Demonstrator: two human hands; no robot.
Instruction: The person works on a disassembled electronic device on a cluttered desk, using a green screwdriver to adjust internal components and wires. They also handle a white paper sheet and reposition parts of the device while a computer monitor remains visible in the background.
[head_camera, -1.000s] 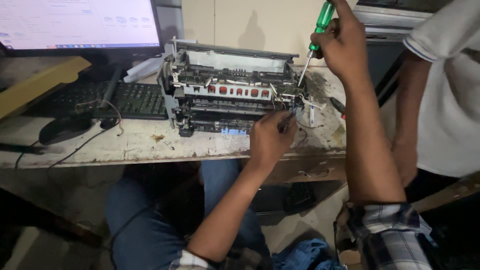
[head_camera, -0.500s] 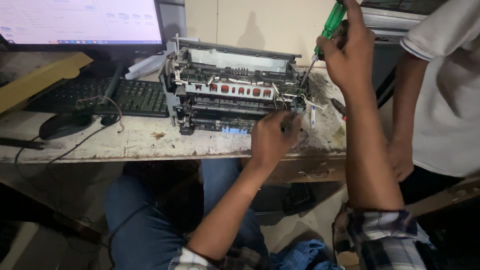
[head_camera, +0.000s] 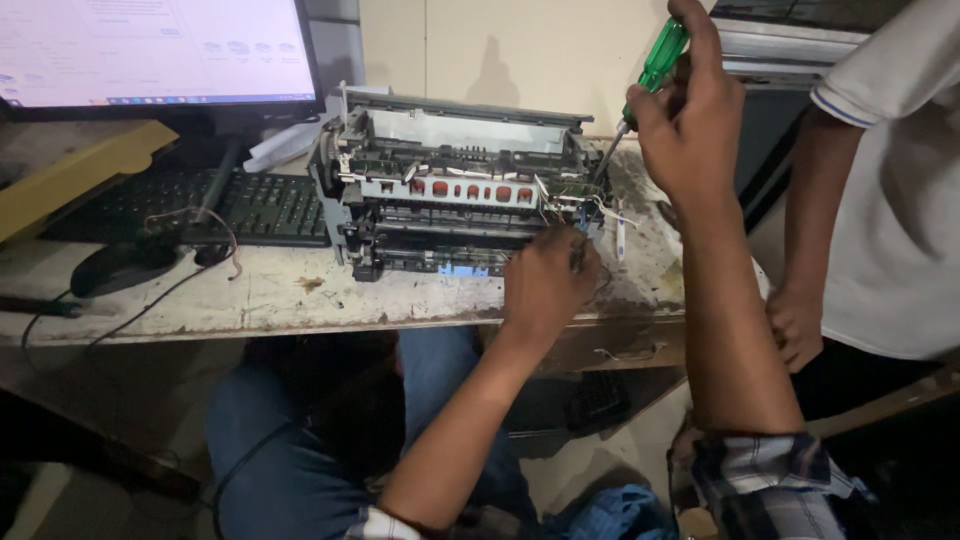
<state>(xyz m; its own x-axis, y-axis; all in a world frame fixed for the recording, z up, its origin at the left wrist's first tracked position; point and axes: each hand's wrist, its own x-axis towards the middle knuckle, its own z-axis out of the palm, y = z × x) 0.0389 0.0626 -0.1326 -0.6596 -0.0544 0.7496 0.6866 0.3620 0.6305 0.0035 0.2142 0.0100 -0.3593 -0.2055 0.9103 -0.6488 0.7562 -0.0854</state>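
A worn, stained table stands against a pale wall, apparently in dim light.

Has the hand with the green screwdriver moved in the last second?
Yes. The right hand with the green screwdriver rose slightly against the opened printer.

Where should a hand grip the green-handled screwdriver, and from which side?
On the green handle of the screwdriver, from above and the right, as the right hand does: the handle tilts up to the right, and its shaft slants down-left into the opened printer.
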